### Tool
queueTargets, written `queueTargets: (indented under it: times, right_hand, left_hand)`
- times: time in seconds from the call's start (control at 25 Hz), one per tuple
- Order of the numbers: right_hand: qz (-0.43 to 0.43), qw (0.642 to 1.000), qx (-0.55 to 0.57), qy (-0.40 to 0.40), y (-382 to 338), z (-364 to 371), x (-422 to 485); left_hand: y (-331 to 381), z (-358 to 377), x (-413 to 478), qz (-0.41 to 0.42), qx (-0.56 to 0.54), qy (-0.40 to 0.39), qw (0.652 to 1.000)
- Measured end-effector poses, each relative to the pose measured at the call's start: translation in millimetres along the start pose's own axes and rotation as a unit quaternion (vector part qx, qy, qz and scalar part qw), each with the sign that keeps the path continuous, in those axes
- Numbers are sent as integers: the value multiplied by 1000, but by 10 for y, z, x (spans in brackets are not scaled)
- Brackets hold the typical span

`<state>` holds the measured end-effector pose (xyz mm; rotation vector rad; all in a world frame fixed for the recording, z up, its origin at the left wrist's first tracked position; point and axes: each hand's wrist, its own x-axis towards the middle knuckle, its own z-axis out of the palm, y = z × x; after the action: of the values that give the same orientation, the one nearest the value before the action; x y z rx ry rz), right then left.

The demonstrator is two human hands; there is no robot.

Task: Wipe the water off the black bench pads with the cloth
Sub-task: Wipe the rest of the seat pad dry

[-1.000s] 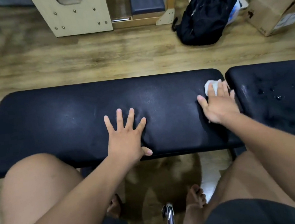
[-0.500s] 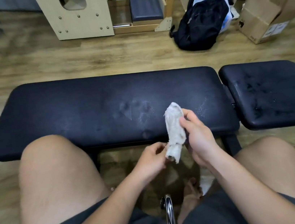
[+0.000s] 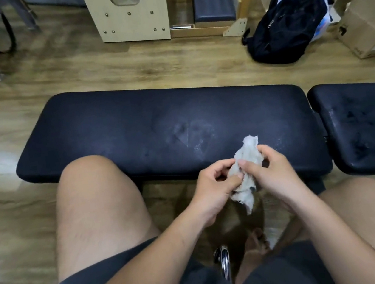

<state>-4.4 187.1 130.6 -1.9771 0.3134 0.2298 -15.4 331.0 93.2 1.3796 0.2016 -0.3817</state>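
Now the cloth (image 3: 246, 172) hangs pinched between left hand (image 3: 214, 186) and right hand (image 3: 272, 173).

Quick count: left grip (image 3: 212, 186) plus right grip (image 3: 275, 175) makes two, one cloth (image 3: 249, 151) between them, two black pads: long pad (image 3: 132, 130) just beyond, short pad (image 3: 366, 121) off right.

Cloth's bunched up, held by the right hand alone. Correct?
Not alone: both hands hold it. The head view shows the left hand pinching the cloth together with the right hand. It is bunched up, as you say.
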Motion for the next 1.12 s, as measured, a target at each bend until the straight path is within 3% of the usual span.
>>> queueTargets:
  times: [0.16, 0.2, 0.28, 0.36, 0.4, 0.52, 0.64, 0.76, 0.92, 1.0, 1.12]
  right_hand:
    - [-57, 996, 67, 23, -91, -321, 366]
    - [-67, 996, 39, 44, -78, -446, 525]
    - [-70, 977, -199, 25, -22, -694, 854]
    - [-40, 910, -413, -9, 64, -855, 1058]
    - [-26, 890, -456, 0, 113, -901, 1115]
    - [-11, 910, -409, 65, 218, -931, 1191]
    - [-4, 935, -342, 96, 269, -841, 1186]
    - [-2, 902, -385, 193, 214, -785, 1136]
    - [-31, 872, -474, 117, 427, -491, 1011]
    - [-18, 858, -506, 82, 644, -219, 910]
    - [6, 871, -485, 80, 593, 35, 816]
  left_hand:
    - [71, 33, 62, -34, -101, -31, 994]
    - [87, 38, 71, -56, -114, -31, 991]
    - [9, 15, 115, -79, -45, -23, 996]
    - [-138, -32, 154, -46, 116, -24, 992]
    - [-208, -46, 168, -24, 185, -34, 982]
    - [-323, -24, 181, -7, 292, -74, 953]
    - [-358, -70, 191, -4, 324, -79, 943]
    - [-346, -195, 181, 1, 339, -63, 939]
    - [-287, -377, 115, 1, 325, -49, 945]
    - [-242, -562, 59, 60, 417, 10, 907]
    - [-78, -945, -50, 222, 538, 180, 794]
